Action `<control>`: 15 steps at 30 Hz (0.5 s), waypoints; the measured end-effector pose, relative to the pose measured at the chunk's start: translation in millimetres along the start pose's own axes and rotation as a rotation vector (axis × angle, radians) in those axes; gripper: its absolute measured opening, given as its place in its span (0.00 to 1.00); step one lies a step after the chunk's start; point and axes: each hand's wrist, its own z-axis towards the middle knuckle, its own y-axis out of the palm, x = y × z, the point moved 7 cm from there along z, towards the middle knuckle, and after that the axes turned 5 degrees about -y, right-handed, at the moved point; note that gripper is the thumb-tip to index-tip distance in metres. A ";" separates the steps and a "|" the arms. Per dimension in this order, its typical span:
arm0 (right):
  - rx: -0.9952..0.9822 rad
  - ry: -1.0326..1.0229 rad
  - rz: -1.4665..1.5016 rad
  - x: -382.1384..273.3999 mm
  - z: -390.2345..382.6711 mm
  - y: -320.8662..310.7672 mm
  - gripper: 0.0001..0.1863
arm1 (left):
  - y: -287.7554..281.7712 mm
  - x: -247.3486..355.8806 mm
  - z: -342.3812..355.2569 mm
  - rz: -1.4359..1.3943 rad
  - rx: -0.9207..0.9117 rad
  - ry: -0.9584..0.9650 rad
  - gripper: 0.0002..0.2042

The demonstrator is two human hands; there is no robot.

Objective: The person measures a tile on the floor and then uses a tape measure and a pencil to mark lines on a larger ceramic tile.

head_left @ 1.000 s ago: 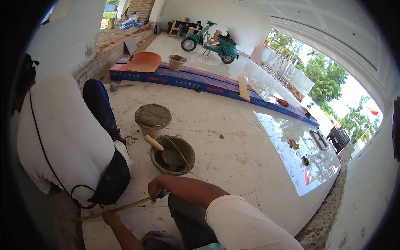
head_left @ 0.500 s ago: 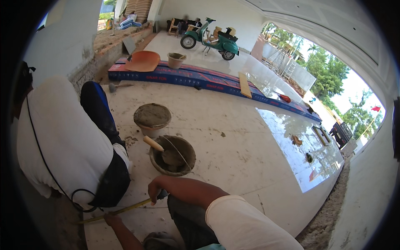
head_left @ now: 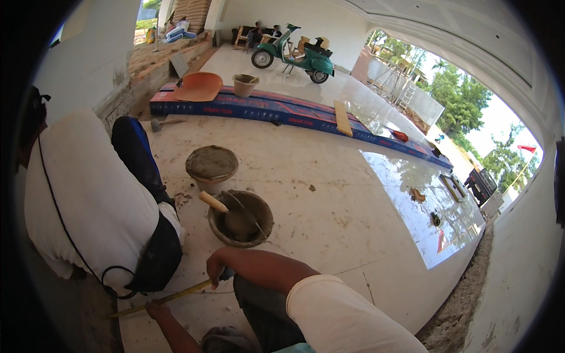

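Holds the right arm (head_left: 265, 264) leftward, curling the right hand (head_left: 215, 268) down. Sets the left hand (head_left: 156, 310) low, perhaps pinching

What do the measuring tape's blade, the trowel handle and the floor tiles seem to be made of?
Measuring tape's blade: probably thin, painted metal; yellow, straight, stiff-looking.
Trowel handle: apparently bare wood; tan, rounded, dull.
Floor tiles: likely glazed or polished ceramic; pale, thin joints, mirror-like reflections at right.

We wear a short, cream-white sleeve (head_left: 347, 315) with a plain hem on the right arm (head_left: 268, 267), dark trousers (head_left: 259, 312) and some teal cloth (head_left: 297, 348).
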 end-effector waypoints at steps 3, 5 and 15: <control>-0.008 -0.034 0.069 -20.5 24.8 -14.7 0.26 | 7.6 39.6 8.9 0.050 -0.008 -0.042 0.22; 0.027 -0.052 0.004 19.3 48.4 -7.6 0.27 | 23.1 0.3 -62.3 -0.058 0.052 -0.072 0.21; -0.027 0.018 0.099 -5.8 32.1 -4.9 0.38 | 35.0 41.8 -141.5 -0.033 0.209 0.025 0.20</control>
